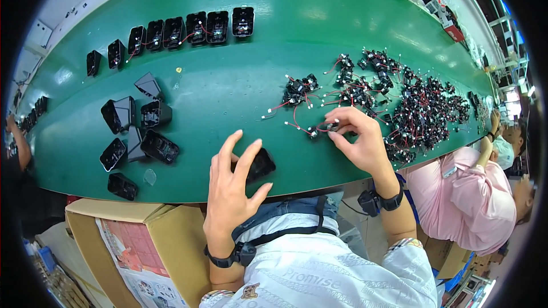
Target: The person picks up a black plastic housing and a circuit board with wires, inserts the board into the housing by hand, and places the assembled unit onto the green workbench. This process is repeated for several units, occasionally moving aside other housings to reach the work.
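Observation:
My right hand (361, 137) pinches a small black part with red wires (332, 126) between thumb and fingertips, just over the green table (228, 102). Close beside those fingertips, a red wire with a white connector (312, 133) trails on the tabletop. My left hand (231, 185) has its fingers spread, with nothing in its grasp. Partly behind it, near the front edge, lies a black plastic housing (261, 165); whether the fingers touch it I cannot tell. A small cluster of black wired parts (301, 89) sits beyond my right hand.
A large heap of wired parts (428, 108) covers the right. Several black housings (160, 147) lie loosely at left, and others stand in a far row (217, 27). A cardboard box (177, 245) is below the front edge. A person in pink (462, 194) sits at right, another (23, 154) at left.

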`<action>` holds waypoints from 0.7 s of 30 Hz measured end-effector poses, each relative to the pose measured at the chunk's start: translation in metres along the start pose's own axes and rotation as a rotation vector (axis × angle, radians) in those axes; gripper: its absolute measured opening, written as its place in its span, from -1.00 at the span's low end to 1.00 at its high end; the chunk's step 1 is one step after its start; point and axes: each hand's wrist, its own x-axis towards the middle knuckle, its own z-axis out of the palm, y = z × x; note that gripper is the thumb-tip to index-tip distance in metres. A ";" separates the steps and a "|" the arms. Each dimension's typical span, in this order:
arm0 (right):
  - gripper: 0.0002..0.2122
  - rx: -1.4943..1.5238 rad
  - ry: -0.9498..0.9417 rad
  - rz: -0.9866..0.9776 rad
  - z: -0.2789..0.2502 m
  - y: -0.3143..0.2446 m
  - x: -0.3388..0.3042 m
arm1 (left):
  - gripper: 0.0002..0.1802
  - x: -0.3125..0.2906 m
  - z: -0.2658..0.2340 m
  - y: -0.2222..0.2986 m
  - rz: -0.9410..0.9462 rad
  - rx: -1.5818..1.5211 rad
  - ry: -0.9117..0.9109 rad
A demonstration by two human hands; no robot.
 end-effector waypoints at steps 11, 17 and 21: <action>-0.90 0.491 0.404 -0.054 -0.028 -0.042 0.015 | 0.05 0.001 0.014 0.015 -0.079 0.028 0.045; -0.88 0.736 0.204 0.083 0.004 -0.038 0.002 | 0.10 -0.005 0.012 0.012 -0.058 -0.099 0.028; -0.89 0.763 0.174 0.008 0.034 -0.047 -0.028 | -0.03 -0.004 0.016 0.018 -0.033 -0.214 0.149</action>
